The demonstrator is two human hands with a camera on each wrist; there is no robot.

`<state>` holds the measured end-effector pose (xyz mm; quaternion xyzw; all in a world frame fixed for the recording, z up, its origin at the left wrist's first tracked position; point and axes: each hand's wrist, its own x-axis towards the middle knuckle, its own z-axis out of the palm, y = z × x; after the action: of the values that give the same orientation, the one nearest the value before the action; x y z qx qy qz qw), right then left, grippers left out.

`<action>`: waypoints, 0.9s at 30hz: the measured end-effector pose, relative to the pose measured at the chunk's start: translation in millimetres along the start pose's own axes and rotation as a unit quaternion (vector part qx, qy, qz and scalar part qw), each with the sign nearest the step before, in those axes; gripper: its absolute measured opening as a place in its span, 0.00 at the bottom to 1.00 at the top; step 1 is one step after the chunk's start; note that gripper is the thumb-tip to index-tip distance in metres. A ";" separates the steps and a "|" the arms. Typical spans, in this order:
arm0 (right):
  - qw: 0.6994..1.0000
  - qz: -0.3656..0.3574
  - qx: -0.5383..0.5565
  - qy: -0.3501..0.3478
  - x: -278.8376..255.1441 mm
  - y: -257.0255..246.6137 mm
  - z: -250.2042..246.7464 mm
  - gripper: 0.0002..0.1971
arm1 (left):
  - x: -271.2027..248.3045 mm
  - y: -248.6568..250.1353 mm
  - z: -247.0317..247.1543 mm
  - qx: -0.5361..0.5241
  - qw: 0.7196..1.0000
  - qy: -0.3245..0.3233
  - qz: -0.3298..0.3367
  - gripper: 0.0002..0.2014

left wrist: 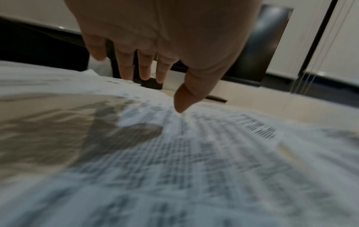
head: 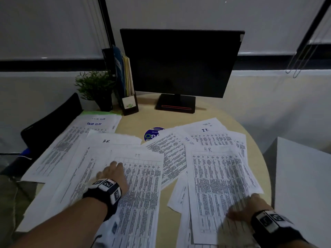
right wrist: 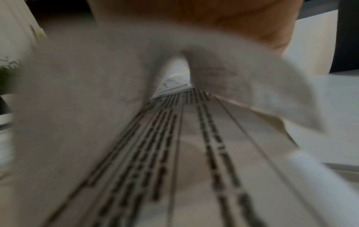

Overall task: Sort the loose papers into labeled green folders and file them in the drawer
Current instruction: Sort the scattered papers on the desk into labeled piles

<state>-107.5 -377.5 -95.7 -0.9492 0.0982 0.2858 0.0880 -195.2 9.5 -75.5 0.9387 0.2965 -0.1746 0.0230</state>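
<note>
Several loose printed papers lie overlapping on the round beige table (head: 139,119). My left hand (head: 112,167) rests with straight fingers on a sheet headed "IT" (head: 141,185); in the left wrist view the left hand (left wrist: 163,93) has its thumb tip touching the blurred sheet (left wrist: 194,153). My right hand (head: 249,204) grips the lower right corner of a sheet headed "HR" (head: 215,176). In the right wrist view that sheet (right wrist: 184,138) arches up under the right hand (right wrist: 213,15). A green folder edge (head: 100,112) shows under papers at the back left.
A dark monitor (head: 180,63) stands at the back of the table, with a potted plant (head: 95,86) and a file holder (head: 128,97) to its left. A black chair (head: 52,119) is at the left, a white cabinet (head: 304,176) at the right.
</note>
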 end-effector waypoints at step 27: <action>0.996 0.021 0.070 0.045 39.0 -7.7 -56.6 0.35 | -2.9 72.9 27.2 -0.370 0.924 -0.093 0.025 0.23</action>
<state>-44.1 -388.0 -70.3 -0.9504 0.1414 0.2368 0.1439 -164.9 -56.0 -104.4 0.8502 0.3125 -0.1388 0.4003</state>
